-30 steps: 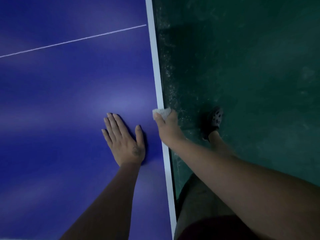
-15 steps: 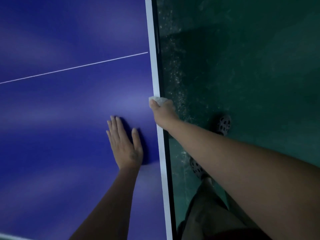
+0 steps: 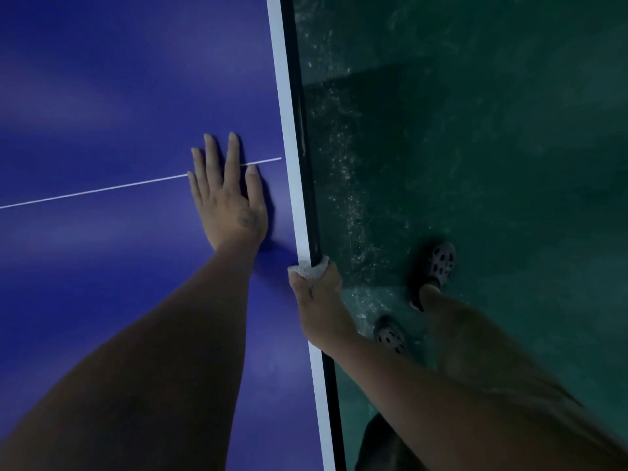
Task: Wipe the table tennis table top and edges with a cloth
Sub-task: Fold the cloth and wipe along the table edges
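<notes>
Head cam looks down along the right side of the blue table (image 3: 102, 317), and here's what I've got on my screen. The left hand (image 3: 226, 198) lies flat on the top, palm down, fingers straight and a bit spread. It sits right across the thin white line (image 3: 102, 189) that runs over the blue to the border, and it holds nothing. Its thumb is near the white stripe (image 3: 289, 137) along the border but not on it.

The right hand (image 3: 317, 300) is at the table's edge, closer to the camera than the left. Its thumb is on the top side, the other fingers curl down over the outer side, and it's clamped on the cloth (image 3: 310, 269). The cloth is a small, pale, bunched-up wad. Only a bit of it pokes out ahead of the knuckles, pressed over the white stripe and the black rim (image 3: 306, 171) that runs down the outer side, touching both.

Right of the table there's a dark green floor (image 3: 492, 147) with pale specks scattered close to the table. Two feet in holey shoes stand there: a far clog (image 3: 438, 263) well out from the table, and a near clog (image 3: 390, 334) just beside the right forearm. The light is dim, so I can't tell more about the cloth than whitish.
</notes>
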`<state>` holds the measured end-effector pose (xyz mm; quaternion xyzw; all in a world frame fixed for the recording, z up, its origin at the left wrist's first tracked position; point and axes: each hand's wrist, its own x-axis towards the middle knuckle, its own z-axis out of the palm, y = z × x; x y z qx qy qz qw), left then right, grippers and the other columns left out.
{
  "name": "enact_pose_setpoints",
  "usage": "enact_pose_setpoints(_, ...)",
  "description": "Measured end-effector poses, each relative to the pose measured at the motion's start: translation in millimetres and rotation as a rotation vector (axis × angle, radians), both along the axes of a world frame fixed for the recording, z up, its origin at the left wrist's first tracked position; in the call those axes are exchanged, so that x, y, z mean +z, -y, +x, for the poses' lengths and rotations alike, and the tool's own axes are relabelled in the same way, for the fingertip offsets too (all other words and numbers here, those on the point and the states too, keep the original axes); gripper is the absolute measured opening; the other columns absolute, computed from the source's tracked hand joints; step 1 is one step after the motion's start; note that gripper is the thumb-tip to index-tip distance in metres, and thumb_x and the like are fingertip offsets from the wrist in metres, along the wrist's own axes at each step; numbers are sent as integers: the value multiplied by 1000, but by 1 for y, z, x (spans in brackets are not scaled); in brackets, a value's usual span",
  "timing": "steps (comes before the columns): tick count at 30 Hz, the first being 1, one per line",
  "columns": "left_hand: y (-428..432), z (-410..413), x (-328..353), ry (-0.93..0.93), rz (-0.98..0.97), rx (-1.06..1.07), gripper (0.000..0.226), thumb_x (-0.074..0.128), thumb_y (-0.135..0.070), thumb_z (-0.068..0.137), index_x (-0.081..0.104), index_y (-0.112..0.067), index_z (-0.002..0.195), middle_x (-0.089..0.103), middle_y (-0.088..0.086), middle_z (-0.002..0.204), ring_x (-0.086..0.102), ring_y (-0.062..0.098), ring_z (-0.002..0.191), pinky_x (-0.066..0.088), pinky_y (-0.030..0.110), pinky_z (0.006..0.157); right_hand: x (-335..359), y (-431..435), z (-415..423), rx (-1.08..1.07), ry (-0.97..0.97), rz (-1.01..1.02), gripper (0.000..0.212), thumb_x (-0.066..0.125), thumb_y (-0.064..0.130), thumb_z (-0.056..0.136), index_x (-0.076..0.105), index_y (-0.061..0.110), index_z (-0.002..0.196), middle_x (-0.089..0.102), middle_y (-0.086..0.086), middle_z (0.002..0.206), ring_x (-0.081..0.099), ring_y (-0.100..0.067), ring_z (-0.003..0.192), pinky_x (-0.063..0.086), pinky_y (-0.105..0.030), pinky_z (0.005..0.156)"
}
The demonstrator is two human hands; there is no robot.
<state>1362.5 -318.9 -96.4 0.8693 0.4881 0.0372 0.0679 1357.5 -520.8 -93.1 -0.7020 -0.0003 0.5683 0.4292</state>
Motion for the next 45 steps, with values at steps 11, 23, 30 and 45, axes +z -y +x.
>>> enact_pose_setpoints(11,-4,-1,0,30,31,-25,58,36,-45,114,32,-32,170,20,4,180,12,29,168,14,54,134,-1,-109,104,68,96,-45,61,52,53,108,39,6,144,42,-17,149,56,-33,127,41,-32,98)
enact_pose_setpoints(23,-4,2,3,-8,23,-29,59,37,-41,114,30,-28,171,18,6,181,12,30,168,14,55,134,10,-203,210,76,15,-64,80,49,57,108,22,3,161,33,-16,164,52,-31,133,37,-31,89)
enact_pose_setpoints(30,-4,1,1,-2,32,-31,59,39,-40,114,30,-27,171,18,6,180,12,31,168,15,55,134,5,-209,216,138,41,-70,80,46,57,109,20,2,161,31,-16,166,49,-34,139,38,-35,95)
enact_pose_setpoints(45,-5,1,2,-2,-2,-18,59,34,-41,114,28,-27,172,17,4,181,8,28,168,17,58,133,8,-127,133,112,11,-94,80,55,50,108,15,12,166,25,-15,167,42,-34,148,35,-41,121)
